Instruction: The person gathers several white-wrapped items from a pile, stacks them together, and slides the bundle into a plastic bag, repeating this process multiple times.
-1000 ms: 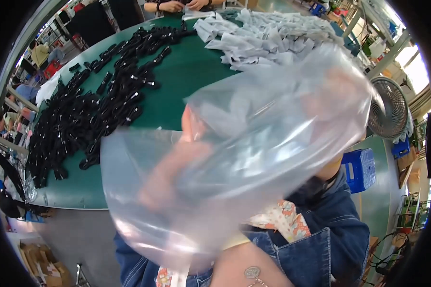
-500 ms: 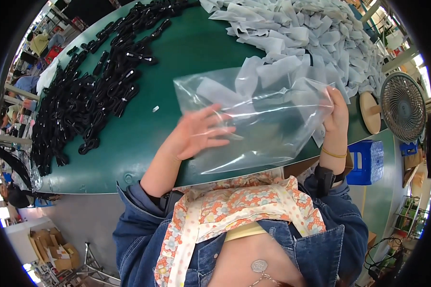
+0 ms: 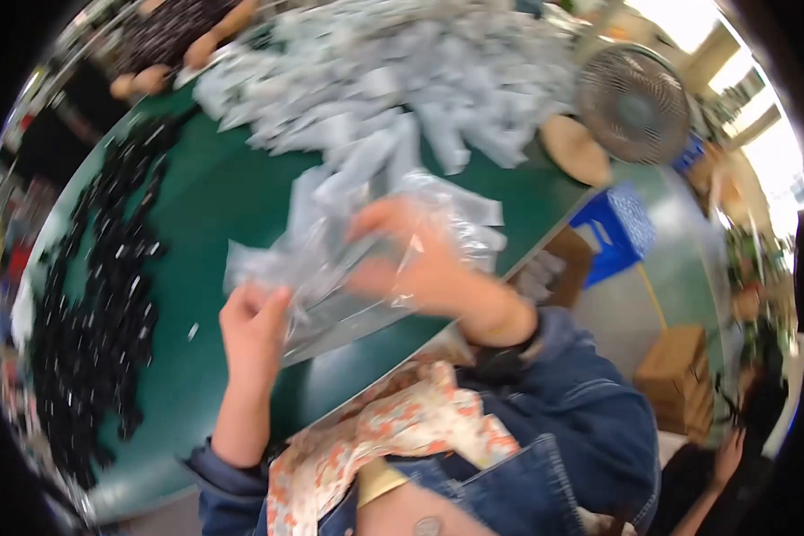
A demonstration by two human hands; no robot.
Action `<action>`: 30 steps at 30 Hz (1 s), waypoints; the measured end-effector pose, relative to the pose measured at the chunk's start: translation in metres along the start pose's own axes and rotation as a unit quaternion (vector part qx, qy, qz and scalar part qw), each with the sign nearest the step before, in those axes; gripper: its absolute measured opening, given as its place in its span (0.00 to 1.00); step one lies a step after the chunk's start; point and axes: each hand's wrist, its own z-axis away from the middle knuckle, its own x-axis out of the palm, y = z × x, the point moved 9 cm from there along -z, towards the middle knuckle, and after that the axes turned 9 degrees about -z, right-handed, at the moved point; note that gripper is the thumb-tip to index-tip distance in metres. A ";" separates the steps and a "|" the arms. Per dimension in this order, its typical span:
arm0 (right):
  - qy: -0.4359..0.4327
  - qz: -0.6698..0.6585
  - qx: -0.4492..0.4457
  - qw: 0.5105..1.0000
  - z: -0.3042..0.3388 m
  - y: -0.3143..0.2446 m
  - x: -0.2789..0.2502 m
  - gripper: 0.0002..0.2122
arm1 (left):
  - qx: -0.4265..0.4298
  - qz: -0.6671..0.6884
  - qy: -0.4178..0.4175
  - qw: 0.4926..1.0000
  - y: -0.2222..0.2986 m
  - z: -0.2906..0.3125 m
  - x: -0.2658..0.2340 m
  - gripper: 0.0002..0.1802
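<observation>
A clear plastic bag (image 3: 344, 326) spans the space between my hands over the green table. My left hand (image 3: 255, 326) is closed, pinching the bag's left edge between thumb and fingers. My right hand (image 3: 429, 268) is at the bag's right part, smeared by motion, its thumb and fingers apart. Shiny plastic shows around its knuckles; whether it is inside the bag or behind a layer, I cannot tell. Several pale, frosted pouches (image 3: 366, 165) lie under and beyond the bag, joining the large heap (image 3: 357, 85) at the far side.
Black bundled cables (image 3: 98, 304) cover the table's left side. A fan (image 3: 634, 103) with a round tan base stands at the far right. Beside the table are a blue stool (image 3: 612, 232) and cardboard boxes (image 3: 679, 380). Another person's hands (image 3: 201, 49) rest at the far left edge.
The view has swung to the right. My left hand has gone from spread fingers to pinching the bag's edge. My right hand has left its grip on the bag's far corner and moved inward.
</observation>
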 end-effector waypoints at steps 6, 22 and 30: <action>-0.067 0.023 -0.067 0.995 0.003 0.003 0.022 0.11 | 0.001 0.055 -0.108 0.993 0.033 0.004 0.024 0.14; -0.311 0.043 0.034 0.949 -0.009 0.026 0.082 0.14 | 0.403 -0.275 -0.265 0.831 0.163 0.078 0.143 0.17; -0.004 0.066 -0.016 0.998 -0.090 0.053 -0.003 0.16 | 0.260 -0.308 -0.342 0.849 0.086 0.069 0.098 0.16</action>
